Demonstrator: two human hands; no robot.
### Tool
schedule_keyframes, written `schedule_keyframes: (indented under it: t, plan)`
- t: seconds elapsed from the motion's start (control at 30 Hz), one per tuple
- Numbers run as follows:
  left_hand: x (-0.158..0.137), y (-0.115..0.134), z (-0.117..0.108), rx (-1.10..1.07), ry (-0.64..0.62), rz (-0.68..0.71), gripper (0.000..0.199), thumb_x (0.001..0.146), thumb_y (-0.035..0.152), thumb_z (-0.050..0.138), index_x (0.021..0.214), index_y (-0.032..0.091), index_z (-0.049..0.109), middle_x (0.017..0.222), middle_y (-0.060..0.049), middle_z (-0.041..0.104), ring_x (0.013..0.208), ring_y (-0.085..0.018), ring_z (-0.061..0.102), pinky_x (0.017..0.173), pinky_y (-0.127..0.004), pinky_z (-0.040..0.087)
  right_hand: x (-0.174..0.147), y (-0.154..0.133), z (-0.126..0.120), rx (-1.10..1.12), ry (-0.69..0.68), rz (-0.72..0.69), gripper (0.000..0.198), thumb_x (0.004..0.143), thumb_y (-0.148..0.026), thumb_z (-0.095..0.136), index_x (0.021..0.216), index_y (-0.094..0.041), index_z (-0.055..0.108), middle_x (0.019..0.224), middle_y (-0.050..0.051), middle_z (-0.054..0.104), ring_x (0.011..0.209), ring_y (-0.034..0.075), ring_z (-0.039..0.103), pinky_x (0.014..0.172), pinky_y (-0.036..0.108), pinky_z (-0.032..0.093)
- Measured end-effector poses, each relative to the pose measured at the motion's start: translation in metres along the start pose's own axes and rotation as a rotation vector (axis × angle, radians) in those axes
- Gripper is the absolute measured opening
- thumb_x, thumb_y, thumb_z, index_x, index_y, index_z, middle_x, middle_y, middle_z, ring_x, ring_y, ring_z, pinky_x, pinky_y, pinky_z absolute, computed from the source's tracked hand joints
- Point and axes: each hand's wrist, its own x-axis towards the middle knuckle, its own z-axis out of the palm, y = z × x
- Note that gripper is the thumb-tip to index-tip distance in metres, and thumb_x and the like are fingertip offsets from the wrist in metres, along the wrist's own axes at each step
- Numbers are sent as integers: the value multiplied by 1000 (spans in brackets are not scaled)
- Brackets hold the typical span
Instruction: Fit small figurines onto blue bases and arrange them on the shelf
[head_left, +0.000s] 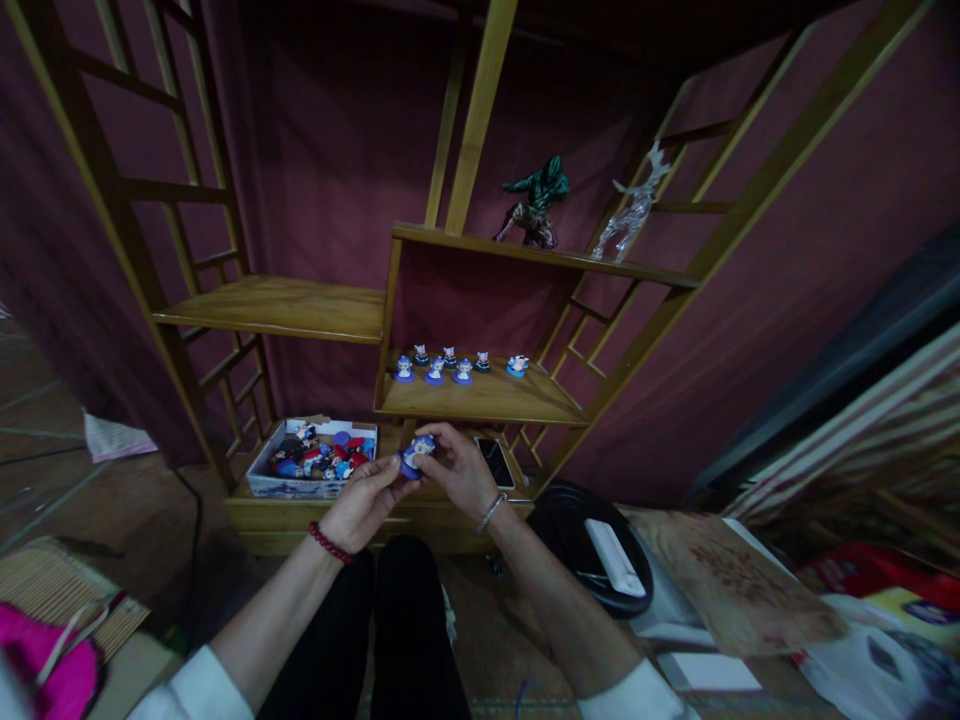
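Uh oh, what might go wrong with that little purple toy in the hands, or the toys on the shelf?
The purple toy is small and held between the left hand and right hand, so it might slip and drop. The little figures on the shelf stand close together, so a bump could perhaps knock some over.

On the upper shelf (592, 258) ahead of you, a dark green crouching statuette (538, 200) stands left of a clear antlered deer figurine (634, 212), before a maroon curtain (330, 150). To your right, a long white object (615, 557) lies on something round and black (556, 525), and a white plastic bag (855, 655) sits farther right.
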Motion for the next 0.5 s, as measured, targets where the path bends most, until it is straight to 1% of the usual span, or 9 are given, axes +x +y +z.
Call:
schedule_keyframes:
  t: [0.23, 0.5]
  plan:
    - [-1, 1, 4, -34, -5, -34, 12, 70, 21, 61, 75, 11, 64, 79, -5, 66, 77, -13, 60, 75, -24, 47, 1, 1, -2, 27, -26, -32, 27, 71, -27, 56, 97, -21, 52, 84, -1, 58, 77, 12, 54, 70, 24, 43]
    - [-2, 1, 7, -68, 0, -53, 12, 69, 20, 62, 76, 11, 64, 79, -4, 65, 78, -14, 60, 77, -24, 46, 1, 0, -4, 41, -44, -36, 28, 71, -28, 57, 97, -21, 52, 82, -1, 59, 75, 12, 55, 69, 24, 44]
